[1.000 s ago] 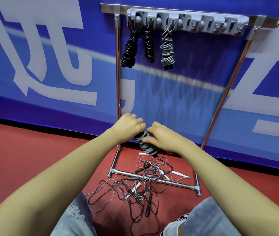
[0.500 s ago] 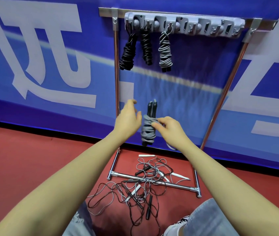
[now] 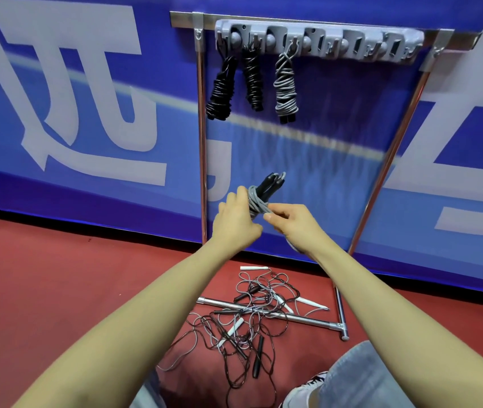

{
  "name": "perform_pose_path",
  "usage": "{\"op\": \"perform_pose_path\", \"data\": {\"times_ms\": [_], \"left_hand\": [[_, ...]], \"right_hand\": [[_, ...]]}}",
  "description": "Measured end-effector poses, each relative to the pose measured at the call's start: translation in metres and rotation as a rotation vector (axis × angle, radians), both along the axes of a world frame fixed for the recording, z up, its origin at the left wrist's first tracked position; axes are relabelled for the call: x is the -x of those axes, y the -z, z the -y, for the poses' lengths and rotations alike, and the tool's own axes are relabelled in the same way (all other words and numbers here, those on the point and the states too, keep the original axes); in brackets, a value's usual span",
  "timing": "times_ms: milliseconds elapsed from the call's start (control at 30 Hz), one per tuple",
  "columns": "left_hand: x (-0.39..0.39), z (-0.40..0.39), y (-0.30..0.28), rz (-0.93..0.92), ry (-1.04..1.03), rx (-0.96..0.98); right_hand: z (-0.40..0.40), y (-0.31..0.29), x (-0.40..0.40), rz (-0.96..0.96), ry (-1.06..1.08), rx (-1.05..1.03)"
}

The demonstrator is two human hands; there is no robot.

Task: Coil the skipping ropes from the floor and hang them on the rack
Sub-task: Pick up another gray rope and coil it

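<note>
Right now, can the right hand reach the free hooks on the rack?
Probably yes. The right hand pinches the grey rope bundle below the rack; nothing stands between it and the free hooks, right of the hung grey rope.

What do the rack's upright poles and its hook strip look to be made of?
The upright poles look like polished metal tubing, likely chrome or steel: they are thin and mirror the blue banner. The hook strip looks like moulded grey plastic, matte with rounded shapes and no glare, though painted metal cannot be ruled out.

left hand (image 3: 235, 222) curled in grip, right hand (image 3: 294, 223) pinching
</note>
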State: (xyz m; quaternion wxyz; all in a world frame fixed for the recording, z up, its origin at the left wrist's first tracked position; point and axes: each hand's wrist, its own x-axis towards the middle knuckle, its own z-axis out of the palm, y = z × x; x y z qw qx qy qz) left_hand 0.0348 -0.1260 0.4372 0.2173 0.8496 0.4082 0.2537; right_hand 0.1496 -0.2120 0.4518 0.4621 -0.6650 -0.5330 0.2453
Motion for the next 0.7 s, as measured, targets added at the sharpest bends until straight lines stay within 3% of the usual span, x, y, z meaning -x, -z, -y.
{"op": "perform_pose_path", "data": {"times_ms": [133,333,433,533,700], "left_hand": [[0.003,-0.008,-0.003,0.025,-0.057,-0.128],[0.005,-0.002,0.001,0.232,0.087,0.104],[0.004,0.004,-0.001,0.134,0.093,0.107],[0.002,0.002,-0.004,0.0,0.072,-0.032],[-0.004,0.011,-0.005,-0.005,0.063,-0.104]], "right_hand": [[0.003,-0.004,0.001,0.111,-0.044,0.028],[0.001,-0.005,-0.003,-0.001,-0.015,-0.026],[0.002,-0.008,-0.001,-0.041,-0.04,-0.025],[0.004,-0.008,-0.004,-0.1,0.038,-0.077],[0.007,-0.014,0.0,-0.118,0.018,-0.099]]}}
